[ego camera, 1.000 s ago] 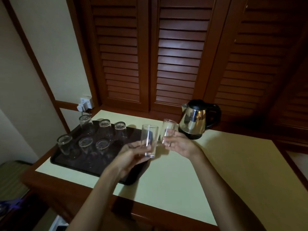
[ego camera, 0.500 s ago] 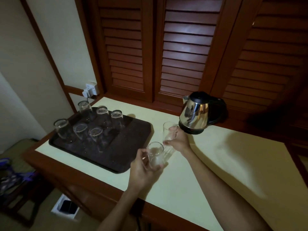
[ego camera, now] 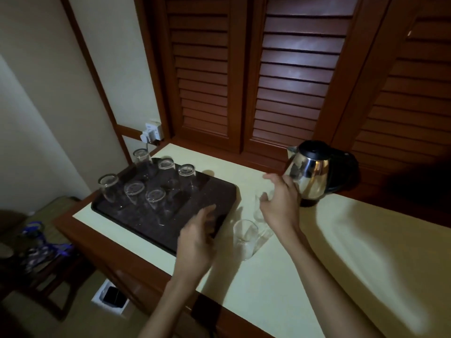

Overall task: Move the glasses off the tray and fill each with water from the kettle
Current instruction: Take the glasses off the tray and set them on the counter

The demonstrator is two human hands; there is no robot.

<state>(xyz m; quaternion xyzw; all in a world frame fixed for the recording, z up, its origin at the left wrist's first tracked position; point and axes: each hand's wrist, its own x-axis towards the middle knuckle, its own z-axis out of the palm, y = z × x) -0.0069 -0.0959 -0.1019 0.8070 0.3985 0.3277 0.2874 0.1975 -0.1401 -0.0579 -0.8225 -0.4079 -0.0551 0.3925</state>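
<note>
While six glasses [ego camera: 156, 198] stand rim-down on the tray [ego camera: 219, 191], two are out on the bench [ego camera: 341, 252], unfilled.
Head view: near glass [ego camera: 245, 236] and far glass [ego camera: 260, 211] stand upright just off the tray's near right corner; left hand [ego camera: 197, 237] over that corner, fingers loose, empty; right hand [ego camera: 280, 203] between far glass and kettle [ego camera: 308, 174], fingers spread, empty; next probably calls for lifting another pair.

Louvred doors [ego camera: 292, 81], wall socket [ego camera: 153, 131]

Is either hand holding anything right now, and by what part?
Nothing is held. The left hand hovers open over the tray; the right hand is spread beside the farther glass, with no grip on it.
</note>
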